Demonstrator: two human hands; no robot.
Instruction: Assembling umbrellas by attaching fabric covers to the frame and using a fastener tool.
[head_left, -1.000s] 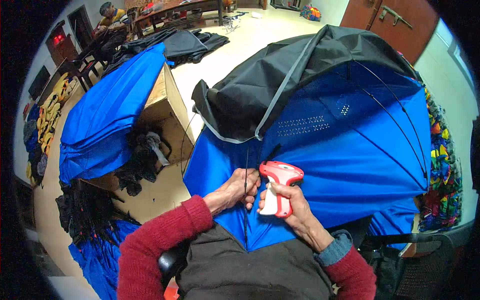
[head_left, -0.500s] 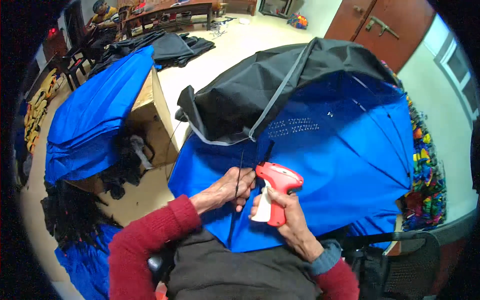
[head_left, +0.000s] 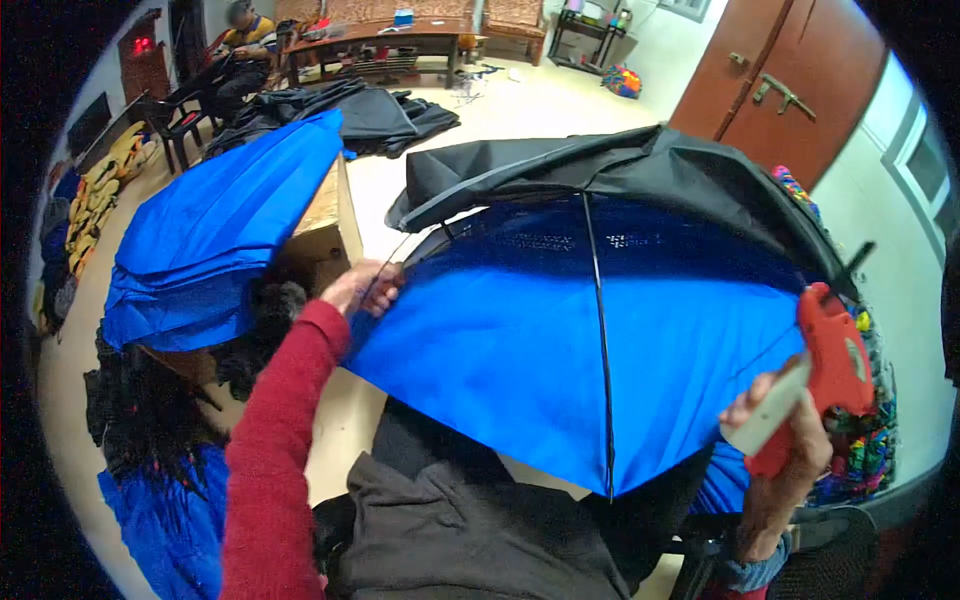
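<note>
A large umbrella, blue panels (head_left: 520,330) with black cloth (head_left: 690,180) folded over its far side, spreads in front of me above my lap. One thin black rib (head_left: 598,290) runs down its middle to the near edge. At the left edge of the blue cloth, my left hand (head_left: 368,288) has its fingers curled round the umbrella's rim by a rib; the exact grip is partly hidden. Off to the right, my right hand (head_left: 800,435) is closed round a red tagging gun (head_left: 838,350) with a white trigger. The gun's nose points up and away, apart from the middle rib.
Left of me, more blue umbrella cloth (head_left: 220,240) lies over a wooden box (head_left: 335,205). Black cloth (head_left: 340,110) is heaped on the floor beyond. A person (head_left: 245,50) sits at the far left near a long table (head_left: 380,38). Colourful bundles (head_left: 865,460) line the right wall.
My hands have moved apart, left hand to the left rim, right hand with the tagging gun to the far right. The umbrella has turned, bringing another rib to the middle.
</note>
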